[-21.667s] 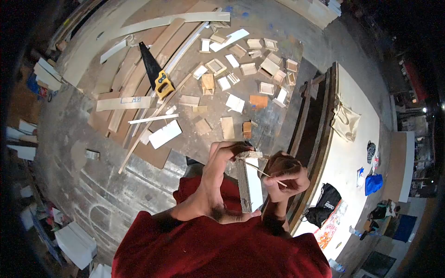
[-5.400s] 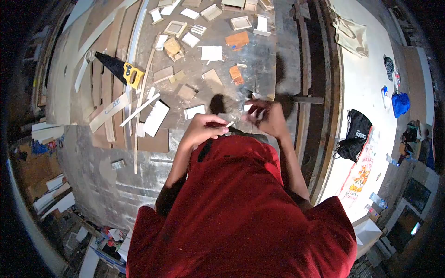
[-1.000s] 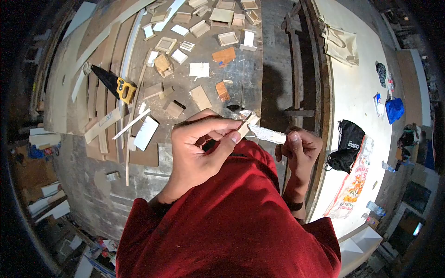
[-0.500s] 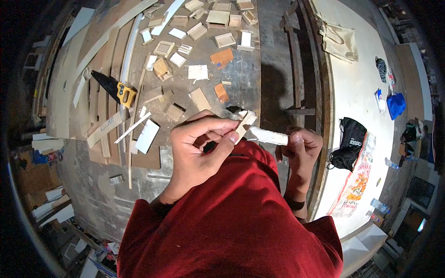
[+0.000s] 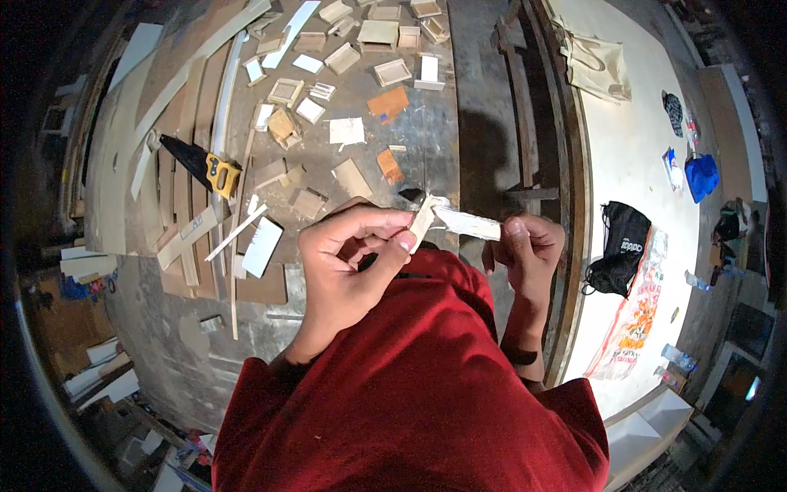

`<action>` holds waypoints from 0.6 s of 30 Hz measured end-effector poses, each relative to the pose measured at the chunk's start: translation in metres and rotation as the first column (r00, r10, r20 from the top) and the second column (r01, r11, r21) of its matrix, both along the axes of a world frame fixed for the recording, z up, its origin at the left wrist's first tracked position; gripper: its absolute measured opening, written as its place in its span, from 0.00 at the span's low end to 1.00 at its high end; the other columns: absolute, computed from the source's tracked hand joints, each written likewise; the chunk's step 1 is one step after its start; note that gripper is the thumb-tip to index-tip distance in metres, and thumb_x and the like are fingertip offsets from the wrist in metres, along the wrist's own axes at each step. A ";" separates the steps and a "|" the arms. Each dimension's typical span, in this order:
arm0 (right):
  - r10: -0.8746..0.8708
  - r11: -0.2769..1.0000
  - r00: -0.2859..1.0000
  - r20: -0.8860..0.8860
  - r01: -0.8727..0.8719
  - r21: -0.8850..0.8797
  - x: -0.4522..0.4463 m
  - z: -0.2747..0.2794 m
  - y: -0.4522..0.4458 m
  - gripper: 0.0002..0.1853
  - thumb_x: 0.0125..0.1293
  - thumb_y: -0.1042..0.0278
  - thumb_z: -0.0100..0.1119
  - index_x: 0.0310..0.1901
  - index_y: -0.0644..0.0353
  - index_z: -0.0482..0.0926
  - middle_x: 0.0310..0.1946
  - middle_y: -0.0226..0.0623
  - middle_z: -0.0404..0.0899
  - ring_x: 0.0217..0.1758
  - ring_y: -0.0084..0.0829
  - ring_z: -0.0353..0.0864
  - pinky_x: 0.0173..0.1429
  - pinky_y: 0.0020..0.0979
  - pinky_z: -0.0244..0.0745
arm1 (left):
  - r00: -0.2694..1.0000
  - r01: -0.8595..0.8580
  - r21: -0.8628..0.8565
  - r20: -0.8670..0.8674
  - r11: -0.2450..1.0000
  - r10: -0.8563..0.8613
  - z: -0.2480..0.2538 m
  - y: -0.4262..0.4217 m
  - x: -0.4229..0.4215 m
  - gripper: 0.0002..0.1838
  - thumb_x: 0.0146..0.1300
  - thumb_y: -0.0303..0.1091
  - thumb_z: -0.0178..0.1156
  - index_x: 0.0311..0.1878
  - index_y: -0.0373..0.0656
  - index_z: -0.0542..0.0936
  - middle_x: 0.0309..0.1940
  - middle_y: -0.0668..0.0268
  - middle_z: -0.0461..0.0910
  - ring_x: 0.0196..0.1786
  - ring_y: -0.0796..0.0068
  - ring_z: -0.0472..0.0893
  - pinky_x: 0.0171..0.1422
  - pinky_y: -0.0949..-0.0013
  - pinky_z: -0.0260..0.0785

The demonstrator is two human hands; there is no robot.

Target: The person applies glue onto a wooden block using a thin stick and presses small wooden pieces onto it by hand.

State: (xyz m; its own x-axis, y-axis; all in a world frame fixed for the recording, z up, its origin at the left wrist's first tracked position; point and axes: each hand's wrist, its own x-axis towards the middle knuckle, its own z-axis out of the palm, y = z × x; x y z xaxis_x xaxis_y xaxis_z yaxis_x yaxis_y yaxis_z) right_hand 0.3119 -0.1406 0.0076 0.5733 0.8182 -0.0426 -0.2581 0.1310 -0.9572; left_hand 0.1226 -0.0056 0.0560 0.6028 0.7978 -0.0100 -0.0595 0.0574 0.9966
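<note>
My left hand (image 5: 348, 258) pinches a small pale wooden strip (image 5: 422, 221) between thumb and fingers, tilted with its far end up. White paste-like stuff shows at that far end. In my right hand (image 5: 533, 250) is a flat stick smeared with white (image 5: 471, 224), held at its right end. The stick's left tip meets the upper part of the strip, in front of my red shirt. Below both hands lies the worktable (image 5: 328, 180).
Several small wooden boxes (image 5: 379, 34) and pieces lie on the table's far part. A yellow-handled saw (image 5: 221, 175) rests on boards at left. Across a dark gap, a pale board (image 5: 607, 156) carries a black drawstring bag (image 5: 620, 246), a cloth bag (image 5: 594, 66) and a blue bag (image 5: 702, 177).
The white-smeared stick has shifted up and left along the wooden strip, its tip now nearer the strip's far end. Both hands keep their holds. The view has shifted slightly.
</note>
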 end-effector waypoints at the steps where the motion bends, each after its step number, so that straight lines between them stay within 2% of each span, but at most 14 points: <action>1: -0.001 1.000 1.000 -0.002 0.001 -0.001 0.002 -0.003 -0.002 0.17 0.72 0.66 0.61 0.27 0.69 0.81 0.17 0.30 0.77 0.18 0.20 0.74 0.24 0.25 0.68 | 1.000 0.008 -0.024 0.000 1.000 -0.008 -0.001 0.001 0.000 0.10 0.60 0.13 0.64 0.45 0.30 0.83 0.35 0.62 0.84 0.37 0.82 0.83 0.43 0.78 0.79; 3: 0.051 0.996 0.979 0.198 -0.036 -0.079 0.010 -0.010 -0.006 0.16 0.72 0.66 0.61 0.28 0.69 0.82 0.17 0.30 0.77 0.18 0.19 0.73 0.23 0.25 0.68 | 1.000 -0.011 -0.082 0.012 0.997 0.012 -0.007 0.004 0.001 0.10 0.61 0.14 0.64 0.46 0.30 0.83 0.36 0.62 0.84 0.37 0.81 0.83 0.42 0.76 0.81; 5: -0.043 0.994 0.991 0.124 0.055 -0.092 0.018 -0.012 -0.009 0.15 0.71 0.66 0.63 0.28 0.68 0.83 0.18 0.29 0.78 0.18 0.17 0.73 0.23 0.23 0.66 | 0.999 -0.031 -0.146 0.020 0.989 0.035 -0.015 0.007 -0.001 0.09 0.62 0.15 0.64 0.46 0.31 0.83 0.36 0.62 0.84 0.37 0.81 0.83 0.42 0.74 0.82; 6: -0.064 0.972 0.950 0.305 0.129 -0.196 0.028 -0.023 -0.009 0.17 0.73 0.63 0.61 0.32 0.69 0.84 0.16 0.30 0.75 0.16 0.18 0.70 0.20 0.25 0.67 | 0.998 -0.045 -0.172 0.030 0.984 0.051 -0.021 0.009 -0.005 0.09 0.63 0.16 0.64 0.46 0.31 0.83 0.36 0.62 0.85 0.37 0.80 0.84 0.41 0.73 0.83; 7: -0.048 0.952 0.876 0.480 0.185 -0.244 0.036 -0.033 -0.007 0.15 0.73 0.64 0.61 0.36 0.69 0.86 0.17 0.28 0.76 0.17 0.17 0.72 0.21 0.23 0.65 | 0.997 -0.057 -0.201 0.039 0.978 0.066 -0.025 0.011 -0.010 0.08 0.64 0.17 0.63 0.45 0.32 0.83 0.36 0.62 0.85 0.37 0.80 0.84 0.41 0.71 0.84; 8: 0.056 0.903 0.804 0.592 0.212 -0.374 0.046 -0.048 -0.008 0.12 0.71 0.66 0.62 0.38 0.68 0.87 0.21 0.31 0.79 0.20 0.21 0.76 0.24 0.25 0.69 | 0.996 -0.062 -0.222 0.046 0.973 0.074 -0.028 0.014 -0.013 0.07 0.64 0.19 0.63 0.45 0.33 0.82 0.36 0.62 0.85 0.37 0.78 0.84 0.41 0.71 0.84; 10: 0.180 0.832 0.717 0.674 0.254 -0.492 0.054 -0.083 -0.006 0.09 0.69 0.69 0.62 0.39 0.67 0.87 0.24 0.34 0.83 0.23 0.25 0.81 0.27 0.28 0.72 | 0.995 -0.089 -0.282 0.025 0.955 0.100 -0.030 0.016 -0.018 0.07 0.64 0.18 0.63 0.45 0.33 0.82 0.36 0.61 0.85 0.37 0.78 0.84 0.41 0.71 0.84; 12: 0.319 0.915 0.443 0.838 0.087 -0.394 0.055 -0.117 -0.001 0.08 0.63 0.73 0.65 0.42 0.63 0.88 0.34 0.43 0.87 0.35 0.38 0.87 0.39 0.33 0.79 | 0.990 -0.129 -0.347 0.004 0.929 0.139 -0.032 0.019 -0.024 0.07 0.63 0.19 0.64 0.44 0.33 0.82 0.36 0.61 0.85 0.36 0.76 0.85 0.40 0.70 0.84; 13: 0.322 0.914 0.441 0.838 0.085 -0.396 0.053 -0.130 0.001 0.08 0.63 0.73 0.65 0.42 0.63 0.88 0.34 0.43 0.87 0.35 0.38 0.87 0.39 0.33 0.79 | 0.990 -0.131 -0.349 0.004 0.928 0.141 -0.032 0.020 -0.027 0.07 0.63 0.19 0.64 0.44 0.33 0.82 0.36 0.61 0.85 0.36 0.76 0.85 0.40 0.70 0.84; 15: 0.430 0.848 0.498 0.753 0.062 -0.526 0.050 -0.155 0.003 0.11 0.57 0.75 0.66 0.43 0.59 0.88 0.42 0.46 0.86 0.46 0.46 0.86 0.49 0.37 0.79 | 0.985 -0.165 -0.358 -0.008 0.919 0.174 -0.032 0.022 -0.032 0.07 0.63 0.20 0.64 0.44 0.33 0.82 0.36 0.61 0.85 0.36 0.76 0.85 0.39 0.70 0.83; 18: 0.462 0.840 0.464 0.756 0.047 -0.541 0.044 -0.178 0.016 0.09 0.60 0.72 0.66 0.42 0.60 0.87 0.41 0.46 0.86 0.42 0.48 0.86 0.46 0.39 0.80 | 0.981 -0.192 -0.343 -0.029 0.919 0.194 -0.031 0.025 -0.040 0.07 0.64 0.23 0.63 0.45 0.34 0.81 0.36 0.62 0.84 0.36 0.74 0.84 0.41 0.71 0.81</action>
State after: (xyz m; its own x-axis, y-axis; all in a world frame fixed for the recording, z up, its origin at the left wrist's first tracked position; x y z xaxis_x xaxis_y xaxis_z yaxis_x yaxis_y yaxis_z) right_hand 0.3559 -0.1249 -0.1707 0.3418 0.9394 -0.0251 0.7330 -0.2832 -0.6184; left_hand 0.0826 0.0191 0.0248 0.4382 0.8471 -0.3006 -0.1091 0.3820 0.9177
